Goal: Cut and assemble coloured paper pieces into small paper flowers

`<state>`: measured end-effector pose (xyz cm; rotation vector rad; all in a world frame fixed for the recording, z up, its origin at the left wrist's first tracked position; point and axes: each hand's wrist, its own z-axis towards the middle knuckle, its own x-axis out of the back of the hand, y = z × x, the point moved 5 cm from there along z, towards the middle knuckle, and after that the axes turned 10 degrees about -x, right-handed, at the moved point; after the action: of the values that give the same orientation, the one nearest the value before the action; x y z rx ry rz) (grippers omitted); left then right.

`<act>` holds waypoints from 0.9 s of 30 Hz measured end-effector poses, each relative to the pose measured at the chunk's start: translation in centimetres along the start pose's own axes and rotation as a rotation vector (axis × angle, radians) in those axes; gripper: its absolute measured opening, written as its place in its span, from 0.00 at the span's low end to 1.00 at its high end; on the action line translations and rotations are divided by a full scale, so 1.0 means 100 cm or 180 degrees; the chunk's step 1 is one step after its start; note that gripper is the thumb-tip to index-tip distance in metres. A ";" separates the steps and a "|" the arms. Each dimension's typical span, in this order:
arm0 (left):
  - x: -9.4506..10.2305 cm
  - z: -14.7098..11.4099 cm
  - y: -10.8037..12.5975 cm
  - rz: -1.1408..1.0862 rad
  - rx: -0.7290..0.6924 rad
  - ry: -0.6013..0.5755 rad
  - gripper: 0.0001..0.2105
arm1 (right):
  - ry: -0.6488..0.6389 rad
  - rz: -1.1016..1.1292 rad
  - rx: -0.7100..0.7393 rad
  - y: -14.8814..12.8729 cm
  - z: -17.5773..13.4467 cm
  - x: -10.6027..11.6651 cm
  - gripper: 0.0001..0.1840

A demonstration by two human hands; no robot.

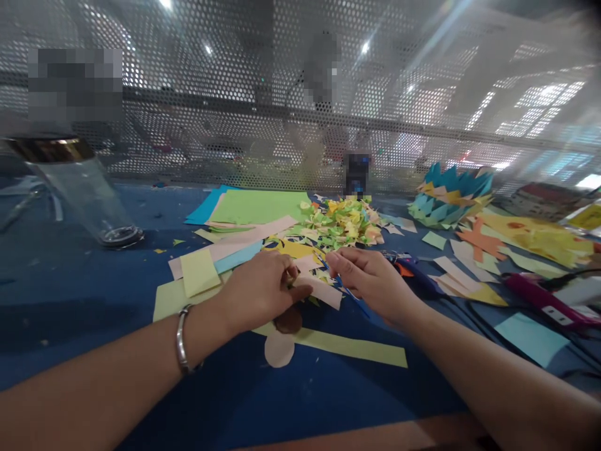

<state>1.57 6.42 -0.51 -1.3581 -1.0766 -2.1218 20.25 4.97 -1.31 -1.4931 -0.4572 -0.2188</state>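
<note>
My left hand [263,288], with a silver bangle at the wrist, has its thumb and fingers closed on a pale pink paper strip [326,292]. To its right my right hand [373,279] is closed in a pinch on a thin blue stick-like tool [355,302], whose tip points toward the left hand; its exact kind is unclear. A pale paper circle [279,349] and a long yellow-green paper strip [357,346] lie just in front. Beneath the left hand shows a brown rounded thing [288,321], partly hidden. Yellow paper with cut-outs [293,248] lies behind the fingers.
A heap of paper scraps [350,222] and stacked green sheets [263,207] lie behind. At left stands a glass bottle [87,194]. A zigzag paper crown [451,194], a magenta device [547,299] and cables [488,332] are at right. A perforated metal screen [211,119] borders the table.
</note>
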 end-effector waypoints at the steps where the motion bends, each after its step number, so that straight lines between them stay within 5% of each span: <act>1: -0.003 0.002 -0.001 0.0010 -0.0031 0.0129 0.17 | 0.0017 -0.0008 0.0023 -0.001 0.000 0.000 0.28; 7: -0.011 0.006 0.001 -0.0500 -0.0324 0.0124 0.11 | 0.0056 -0.0004 0.0032 -0.001 -0.001 0.000 0.27; 19: 0.016 -0.002 -0.003 -0.3216 0.0493 0.0971 0.08 | 0.0210 -0.0082 0.0264 -0.007 -0.004 0.001 0.20; 27: 0.008 -0.003 0.001 -0.3724 0.0519 0.0970 0.07 | 0.0092 0.0050 0.0368 -0.012 -0.004 -0.004 0.14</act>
<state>1.13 6.12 0.15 -0.2203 -2.1485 -2.7096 19.44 4.45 -0.42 -1.3785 -0.4278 -0.1982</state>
